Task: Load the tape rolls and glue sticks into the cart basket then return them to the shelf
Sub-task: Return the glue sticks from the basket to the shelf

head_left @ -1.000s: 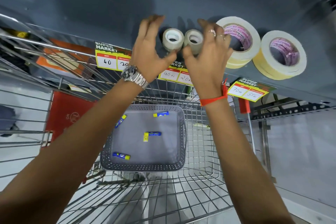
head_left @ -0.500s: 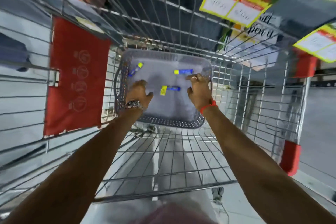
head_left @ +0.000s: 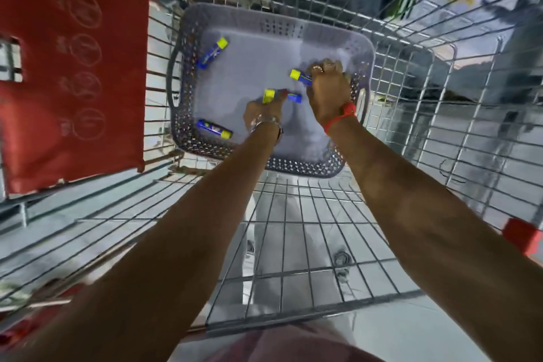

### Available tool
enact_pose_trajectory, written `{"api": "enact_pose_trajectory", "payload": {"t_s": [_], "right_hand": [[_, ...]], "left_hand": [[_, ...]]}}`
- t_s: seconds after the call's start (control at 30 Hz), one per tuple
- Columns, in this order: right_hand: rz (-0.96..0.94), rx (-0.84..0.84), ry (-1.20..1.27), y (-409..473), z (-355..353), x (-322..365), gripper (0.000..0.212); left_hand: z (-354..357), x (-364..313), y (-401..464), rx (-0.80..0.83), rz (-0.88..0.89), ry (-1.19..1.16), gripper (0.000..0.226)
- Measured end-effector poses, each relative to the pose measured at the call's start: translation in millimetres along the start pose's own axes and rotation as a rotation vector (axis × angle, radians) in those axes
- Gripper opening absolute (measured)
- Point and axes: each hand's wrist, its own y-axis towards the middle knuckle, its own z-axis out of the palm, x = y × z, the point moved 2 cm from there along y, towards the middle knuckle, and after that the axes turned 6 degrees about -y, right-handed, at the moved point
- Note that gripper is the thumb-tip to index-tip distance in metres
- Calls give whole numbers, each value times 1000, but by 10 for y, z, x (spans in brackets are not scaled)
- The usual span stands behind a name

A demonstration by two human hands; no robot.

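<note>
— Four glue sticks lie in the grey basket point(head_left: 273, 19) inside your cart point(head_left: 411, 114).
— And my hands?
— Your right hand point(head_left: 327, 91) is curled over one glue stick point(head_left: 298, 76); your left hand point(head_left: 263, 110) pinches another point(head_left: 270, 96). How firmly either grip has closed, I cannot tell.
</note>
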Motion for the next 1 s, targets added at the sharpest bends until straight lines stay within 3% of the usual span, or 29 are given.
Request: {"api": "enact_pose_trajectory", "payload": {"t_s": [0.17,0.47,0.6,0.73,1.0], "right_hand": [[29,-79,84,-103,-9,15,30],[41,-141,306,-317,-539,143,21],[8,-231,429,-450,-978,274,16],[5,-471,497,-594,-1531,423,19],[17,-903,890,-485,-2913,674,23]], "left_hand": [[-31,-83,-39,-65,11,-39,29],[-318,-365,-291,3,235,89,38],[-606,-479,-497,-32,325,154,26],[-804,-705,-899,-40,397,-39,25],[-1352,-1762,-1952,41,907,-511,15]]}}
